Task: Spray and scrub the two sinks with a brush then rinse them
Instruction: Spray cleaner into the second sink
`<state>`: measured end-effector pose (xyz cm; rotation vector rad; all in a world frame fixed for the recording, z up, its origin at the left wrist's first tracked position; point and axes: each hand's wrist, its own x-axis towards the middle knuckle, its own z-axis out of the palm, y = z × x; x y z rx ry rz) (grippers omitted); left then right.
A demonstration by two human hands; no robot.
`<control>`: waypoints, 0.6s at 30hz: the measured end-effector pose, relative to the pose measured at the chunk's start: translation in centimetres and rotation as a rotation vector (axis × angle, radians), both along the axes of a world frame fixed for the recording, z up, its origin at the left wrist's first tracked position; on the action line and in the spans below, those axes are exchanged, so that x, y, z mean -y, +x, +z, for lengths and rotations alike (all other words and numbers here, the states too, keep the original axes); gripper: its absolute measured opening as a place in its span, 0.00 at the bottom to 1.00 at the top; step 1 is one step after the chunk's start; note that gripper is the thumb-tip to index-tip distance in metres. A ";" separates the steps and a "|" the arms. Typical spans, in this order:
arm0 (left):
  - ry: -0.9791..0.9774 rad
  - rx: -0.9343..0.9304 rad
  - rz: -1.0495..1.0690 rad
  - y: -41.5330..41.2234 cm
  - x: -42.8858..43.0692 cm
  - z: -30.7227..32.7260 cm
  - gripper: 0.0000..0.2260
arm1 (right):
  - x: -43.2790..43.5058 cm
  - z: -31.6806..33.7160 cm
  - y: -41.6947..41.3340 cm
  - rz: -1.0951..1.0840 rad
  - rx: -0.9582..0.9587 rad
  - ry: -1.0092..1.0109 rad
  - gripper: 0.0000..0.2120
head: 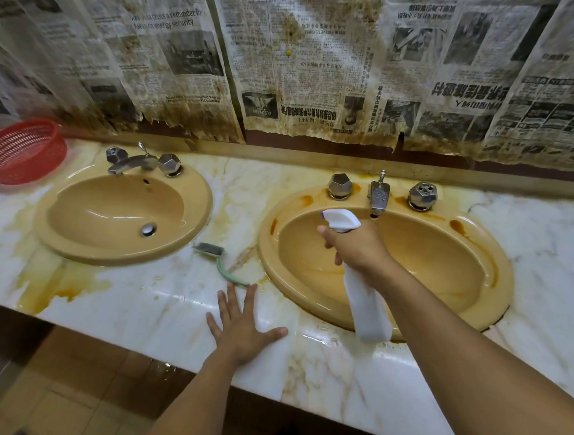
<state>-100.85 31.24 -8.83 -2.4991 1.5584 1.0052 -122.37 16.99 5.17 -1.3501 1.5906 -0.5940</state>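
Observation:
Two tan oval sinks are set in a stained marble counter: the left sink (78, 226) and the right sink (449, 257). My right hand (358, 246) grips a white spray bottle (368, 306) by its neck over the right sink, nozzle pointing away toward the faucet (379, 195). My left hand (243, 324) rests flat on the counter between the sinks, fingers spread. A green-handled brush (223, 263) lies on the counter just beyond my left fingertips.
A red plastic basket (19, 149) stands at the counter's far left. The left sink's faucet (137, 161) sits behind its bowl. Stained newspapers (303, 65) cover the wall. Yellow-brown stains mark the counter (321, 366). Tiled floor shows below.

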 end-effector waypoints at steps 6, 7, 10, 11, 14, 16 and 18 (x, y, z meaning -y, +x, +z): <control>-0.011 -0.025 -0.048 0.7 -0.6 0.2 0.57 | -1.7 -0.5 1.4 -0.128 -0.052 -0.002 0.16; -0.011 -0.033 -0.059 0.9 -0.7 0.2 0.58 | -2.0 -0.6 1.5 -0.120 -0.062 0.003 0.16; -0.013 -0.054 -0.083 1.4 -0.8 0.3 0.59 | -2.8 -0.6 1.8 -0.056 -0.064 0.026 0.13; -0.018 -0.052 -0.084 1.4 -0.9 0.3 0.59 | -3.1 -0.5 1.9 -0.041 -0.057 0.034 0.12; -0.033 -0.040 -0.079 1.4 -1.0 0.2 0.58 | -3.8 -0.6 2.7 -0.043 -0.050 0.060 0.12; -0.035 -0.036 -0.083 1.5 -1.2 0.2 0.58 | -4.3 -1.1 3.5 -0.077 -0.046 0.076 0.12; -0.039 -0.039 -0.094 1.6 -1.3 0.2 0.58 | -4.8 -1.6 4.2 -0.123 -0.042 0.088 0.12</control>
